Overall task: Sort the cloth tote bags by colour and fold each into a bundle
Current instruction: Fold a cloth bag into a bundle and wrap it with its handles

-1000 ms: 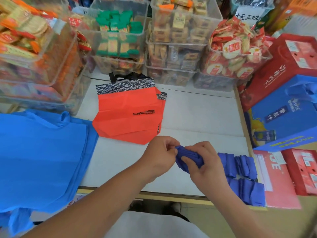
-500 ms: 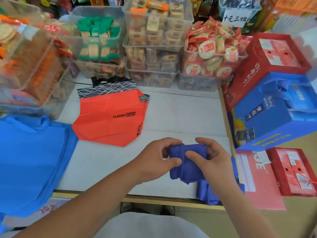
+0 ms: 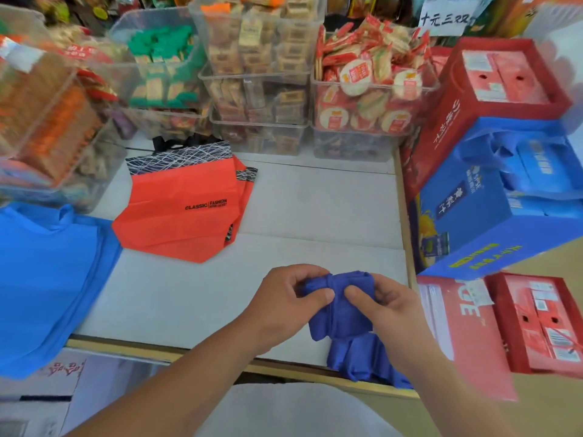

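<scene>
Over the near edge of the white table (image 3: 315,209), both my hands hold a dark blue tote bag bundle (image 3: 342,313). My left hand (image 3: 285,298) pinches its left end between thumb and fingers. My right hand (image 3: 385,307) grips its right side, thumb on top. More dark blue folded bags (image 3: 362,362) lie under my right wrist at the table's edge. A stack of orange tote bags (image 3: 183,212) with black patterned tops lies flat at the table's left. Light blue tote bags (image 3: 47,279) are spread at the far left.
Clear bins of packaged snacks (image 3: 262,89) line the back and left of the table. Red and blue gift boxes (image 3: 492,190) are stacked on the right, with more red boxes (image 3: 533,323) below them. The table's wooden front edge (image 3: 157,353) runs in front of me.
The view has shifted right and closer. The dark blue bundle has turned in my hands and now shows a broader face, with my thumbs meeting on top. The folded bags are now under my right wrist.
</scene>
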